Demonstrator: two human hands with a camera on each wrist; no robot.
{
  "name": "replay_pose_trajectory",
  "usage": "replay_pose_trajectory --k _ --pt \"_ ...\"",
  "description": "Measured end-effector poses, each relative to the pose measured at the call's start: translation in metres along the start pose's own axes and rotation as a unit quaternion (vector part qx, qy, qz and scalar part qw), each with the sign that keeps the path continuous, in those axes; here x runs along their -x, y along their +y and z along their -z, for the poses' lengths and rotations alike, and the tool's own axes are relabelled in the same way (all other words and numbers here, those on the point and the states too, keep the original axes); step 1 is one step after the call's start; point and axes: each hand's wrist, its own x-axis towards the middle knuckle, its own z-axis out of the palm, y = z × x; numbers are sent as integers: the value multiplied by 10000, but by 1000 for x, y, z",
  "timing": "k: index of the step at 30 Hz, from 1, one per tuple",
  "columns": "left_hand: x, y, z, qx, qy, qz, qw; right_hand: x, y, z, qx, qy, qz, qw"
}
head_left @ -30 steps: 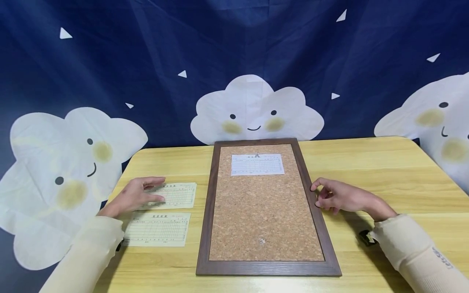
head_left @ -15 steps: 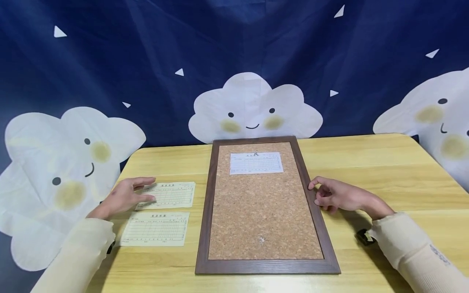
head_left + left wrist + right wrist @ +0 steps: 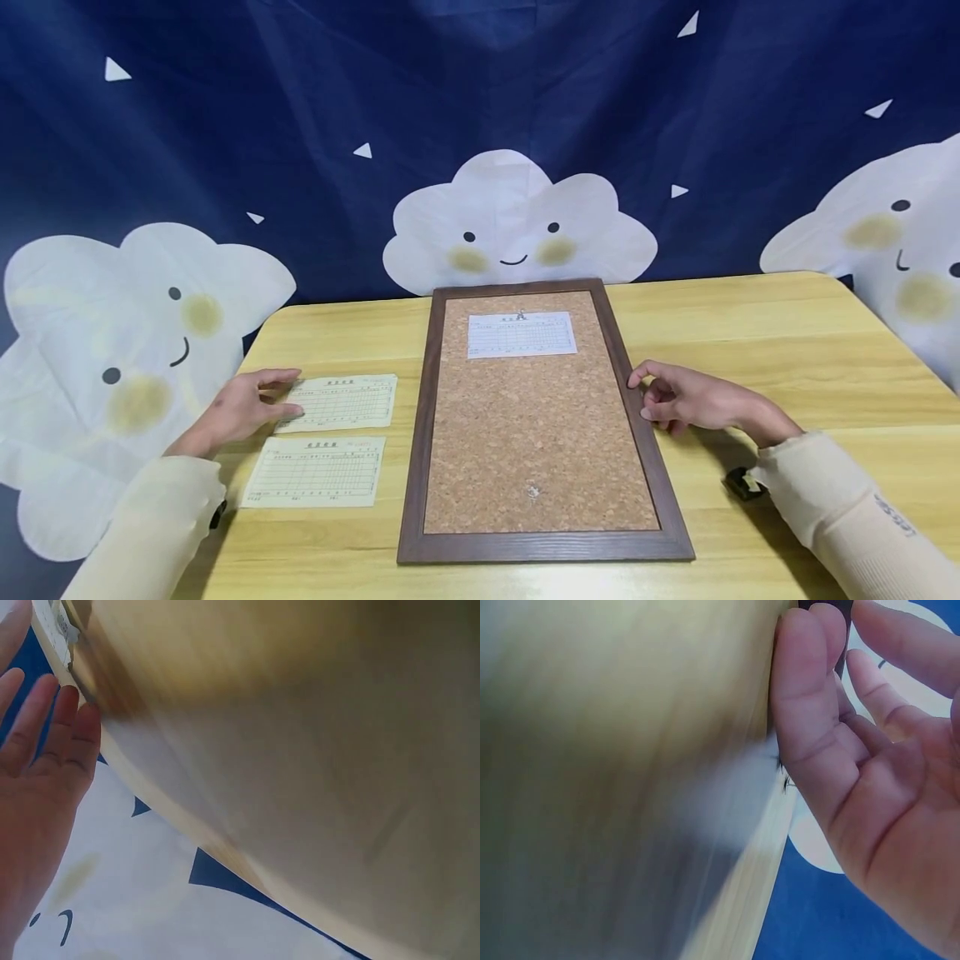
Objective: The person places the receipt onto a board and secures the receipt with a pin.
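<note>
A dark-framed cork board [image 3: 540,433] lies on the table in the head view. A white printed form [image 3: 522,337] is on its upper part, with a small silvery fastener [image 3: 521,315] at the form's top edge. My left hand [image 3: 240,408] is at the left end of the upper yellowish form [image 3: 343,403], thumb and fingers apart. Below that lies a second yellowish form [image 3: 317,472]. My right hand [image 3: 701,397] is at the board's right frame edge, index finger and thumb touching it, the other fingers loosely bent.
A small shiny object [image 3: 533,492], too small to identify, sits low on the cork. Wood-grain table [image 3: 780,350] surrounds the board. Behind it hangs a navy cloth [image 3: 480,92] printed with white clouds. A small dark device [image 3: 744,483] shows at the right wrist.
My left hand has drawn back leftward from over the upper yellowish form, uncovering more of it. The right hand has stayed at the board's edge. The head view has shifted slightly.
</note>
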Motion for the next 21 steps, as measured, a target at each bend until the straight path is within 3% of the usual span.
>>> replay_pose_trajectory --k 8,21 --pt "-2 -2 -2 -107 73 66 9999 0 0 -1 -33 8 -29 10000" --pt "-6 -1 -5 -130 -99 342 9993 0 1 0 -116 -22 6 9999"
